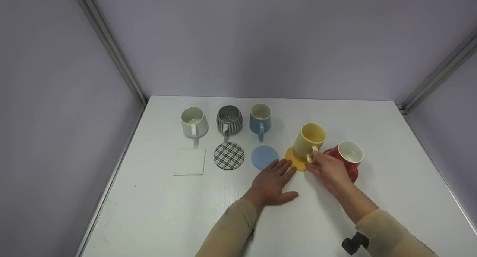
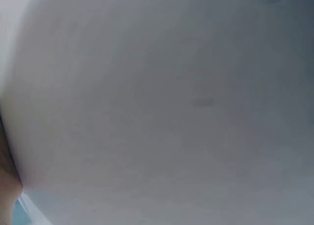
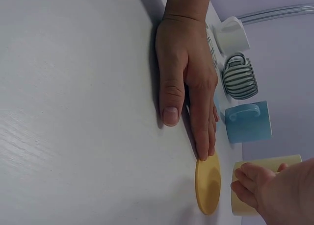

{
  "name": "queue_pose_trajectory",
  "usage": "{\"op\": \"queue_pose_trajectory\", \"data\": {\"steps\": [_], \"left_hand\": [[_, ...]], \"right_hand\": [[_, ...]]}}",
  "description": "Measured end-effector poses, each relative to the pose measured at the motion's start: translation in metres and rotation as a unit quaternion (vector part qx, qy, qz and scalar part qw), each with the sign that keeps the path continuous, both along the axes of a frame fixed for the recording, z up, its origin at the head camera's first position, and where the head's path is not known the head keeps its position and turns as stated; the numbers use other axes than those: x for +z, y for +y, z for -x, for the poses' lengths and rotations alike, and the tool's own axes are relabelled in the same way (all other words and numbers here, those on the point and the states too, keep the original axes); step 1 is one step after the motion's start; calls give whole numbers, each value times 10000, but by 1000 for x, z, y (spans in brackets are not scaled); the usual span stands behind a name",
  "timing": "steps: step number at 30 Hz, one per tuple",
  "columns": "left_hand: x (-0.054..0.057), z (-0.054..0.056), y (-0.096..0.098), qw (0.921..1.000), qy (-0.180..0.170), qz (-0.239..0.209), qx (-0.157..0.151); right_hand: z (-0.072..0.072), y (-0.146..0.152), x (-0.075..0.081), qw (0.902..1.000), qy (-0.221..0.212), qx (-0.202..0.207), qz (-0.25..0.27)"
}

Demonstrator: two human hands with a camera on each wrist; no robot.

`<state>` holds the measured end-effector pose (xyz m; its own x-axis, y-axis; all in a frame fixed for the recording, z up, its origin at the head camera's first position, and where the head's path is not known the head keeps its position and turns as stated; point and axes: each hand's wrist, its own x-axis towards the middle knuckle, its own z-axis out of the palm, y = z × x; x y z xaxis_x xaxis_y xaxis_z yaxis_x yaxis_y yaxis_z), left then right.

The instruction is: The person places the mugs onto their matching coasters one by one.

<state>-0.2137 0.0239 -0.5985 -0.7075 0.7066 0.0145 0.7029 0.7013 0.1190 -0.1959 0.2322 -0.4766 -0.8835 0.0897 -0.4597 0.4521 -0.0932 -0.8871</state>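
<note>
- The yellow mug (image 1: 307, 141) is pinched at its handle by the right hand (image 1: 329, 171). It is held at the yellow coaster (image 1: 293, 160), toward that coaster's one o'clock side; whether its base is touching cannot be told.
- The left hand (image 1: 274, 182) is laid flat on the white table (image 1: 149, 204), fingers straight and thumb spread, with nothing gripped; the yellow coaster's edge is touched by its fingertips near eight o'clock.
- At four o'clock from the yellow mug, the red mug (image 1: 348, 154) is seen with a red coaster (image 1: 327, 151) showing at its nine o'clock side. It appears to be seated there, so this pair is judged done.
- The yellow pair is judged part-way made.
- Three mugs are left off their coasters, each stood toward twelve o'clock: the blue mug (image 1: 260, 121) from the blue coaster (image 1: 264, 155), the striped mug (image 1: 229, 122) from the plaid coaster (image 1: 229, 156), and the white mug (image 1: 195, 124) from the square white coaster (image 1: 189, 162).
</note>
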Motion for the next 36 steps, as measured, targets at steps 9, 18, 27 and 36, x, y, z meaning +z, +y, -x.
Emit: {"op": "queue_pose_trajectory", "data": {"steps": [9, 18, 27, 36], "left_hand": [[0, 0, 0, 10000, 63, -32, -11], [1, 0, 0, 10000, 45, 18, 21], [4, -2, 0, 9999, 77, 110, 55], [4, -2, 0, 9999, 55, 97, 28]], "right_hand": [[-3, 0, 0, 9999, -90, 26, 52], [-6, 0, 0, 9999, -29, -16, 99], [-7, -1, -1, 9995, -112, -78, 269], [-9, 1, -3, 9995, -193, -102, 241]]}}
